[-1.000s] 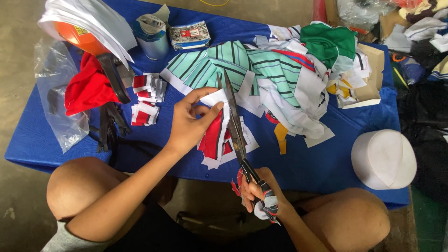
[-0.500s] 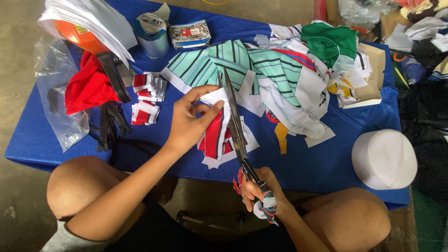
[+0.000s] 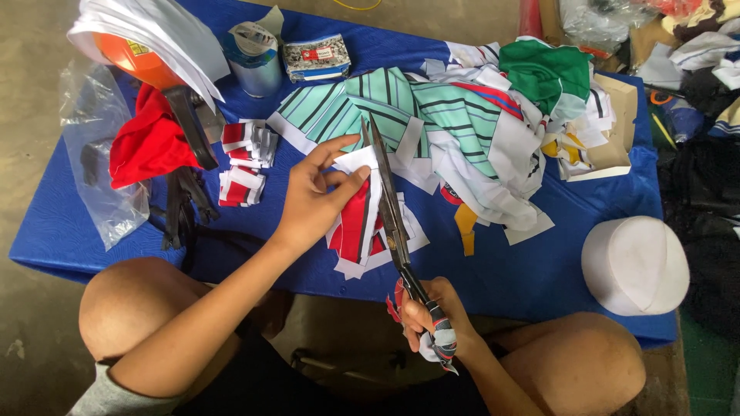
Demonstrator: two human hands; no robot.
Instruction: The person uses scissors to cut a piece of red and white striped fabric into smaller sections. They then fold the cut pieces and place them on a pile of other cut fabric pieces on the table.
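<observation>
My left hand (image 3: 317, 194) pinches a stack of red-and-white printed paper pieces (image 3: 359, 217) on the blue table (image 3: 493, 270). My right hand (image 3: 433, 317) grips the cloth-wrapped handles of long scissors (image 3: 389, 208). The blades run up along the right edge of the stack, points near the green striped sheets (image 3: 385, 104).
Small cut red-and-white stacks (image 3: 245, 162) lie left of my hand. Further left are red cloth (image 3: 146, 146), black straps (image 3: 181, 208) and a plastic bag (image 3: 96, 154). A tape roll (image 3: 254, 58) and packet (image 3: 314, 58) sit behind. A white cap-shaped form (image 3: 634, 263) is at right.
</observation>
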